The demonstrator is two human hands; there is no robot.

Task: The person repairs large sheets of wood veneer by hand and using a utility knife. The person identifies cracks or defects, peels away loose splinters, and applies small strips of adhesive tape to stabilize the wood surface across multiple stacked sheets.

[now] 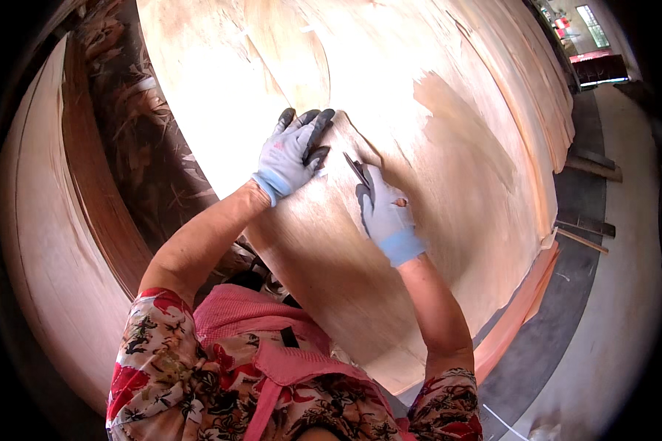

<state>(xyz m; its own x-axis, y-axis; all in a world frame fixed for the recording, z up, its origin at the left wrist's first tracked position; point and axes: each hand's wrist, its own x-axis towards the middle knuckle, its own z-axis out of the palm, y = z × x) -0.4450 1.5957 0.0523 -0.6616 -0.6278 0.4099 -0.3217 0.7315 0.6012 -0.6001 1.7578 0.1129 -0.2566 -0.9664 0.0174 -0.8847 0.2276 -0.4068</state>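
A large thin sheet of pale wood veneer (449, 147) lies on a stack in front of me. My left hand (294, 151), in a grey glove with dark fingertips, presses flat on the sheet with fingers spread. My right hand (382, 209), gloved the same way, grips a small dark blade (356, 169) whose tip rests on the veneer just right of my left hand. A darker patch (456, 140) marks the sheet beyond the blade.
Another veneer stack (44, 242) stands at my left, with dark scraps (151, 147) in the gap between. The stack's edge (522, 301) drops to a grey concrete floor (610, 294) at the right, where loose wood strips (585, 228) lie.
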